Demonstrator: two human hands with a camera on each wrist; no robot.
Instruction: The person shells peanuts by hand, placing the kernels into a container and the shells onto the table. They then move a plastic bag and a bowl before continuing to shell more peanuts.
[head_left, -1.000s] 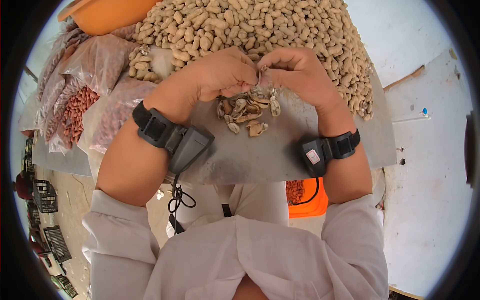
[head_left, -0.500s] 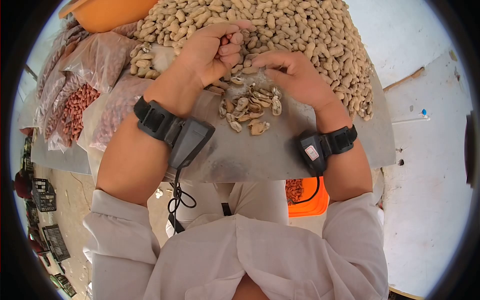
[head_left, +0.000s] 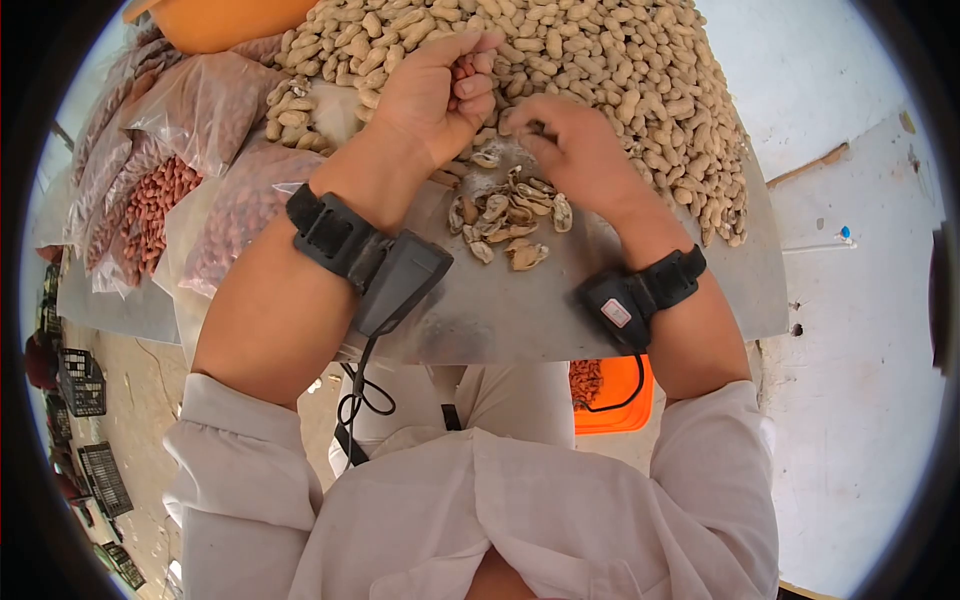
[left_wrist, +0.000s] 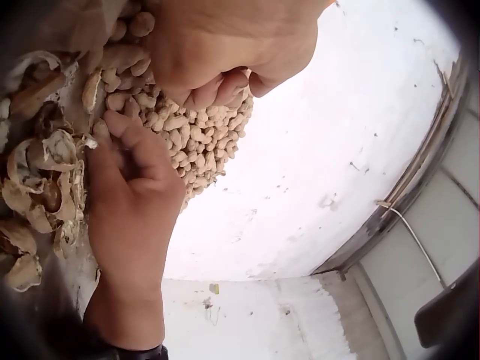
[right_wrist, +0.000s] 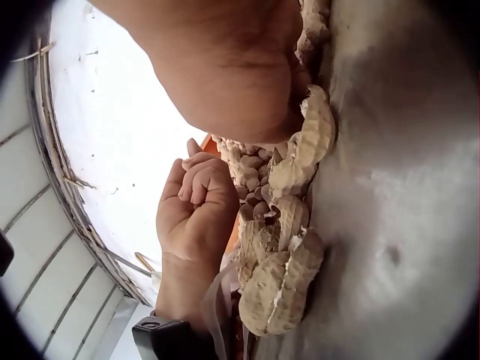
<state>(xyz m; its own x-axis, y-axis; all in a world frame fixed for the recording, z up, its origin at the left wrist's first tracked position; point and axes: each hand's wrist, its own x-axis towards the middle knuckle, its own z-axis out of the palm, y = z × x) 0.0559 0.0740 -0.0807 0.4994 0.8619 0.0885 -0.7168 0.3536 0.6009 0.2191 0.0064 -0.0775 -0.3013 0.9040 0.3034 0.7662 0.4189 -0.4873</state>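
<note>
My left hand (head_left: pixel 440 95) is raised palm up over the near edge of a heap of unshelled peanuts (head_left: pixel 590 65), fingers curled round reddish peanut kernels (head_left: pixel 463 70). The right wrist view shows this left hand (right_wrist: pixel 199 210) with its fingers folded in. Lower down, my right hand (head_left: pixel 575 150) reaches to the table at the heap's edge, thumb and forefinger bent close together. I cannot tell whether its fingertips pinch anything. Split peanut shells (head_left: pixel 505 218) lie in a small pile just below the right hand, and larger in the left wrist view (left_wrist: pixel 49 180).
Clear plastic bags (head_left: pixel 195 110) of red kernels (head_left: pixel 155 210) lie to the left, an orange basin (head_left: pixel 220 20) behind them. An orange container (head_left: pixel 625 405) of reddish pieces sits below the metal table's (head_left: pixel 480 335) front edge. A white wall (head_left: pixel 850 300) stands at right.
The hands were together over the shells a second ago, then parted. My left hand rose up and left with kernels in it. My right fingers have since bent down toward the table.
</note>
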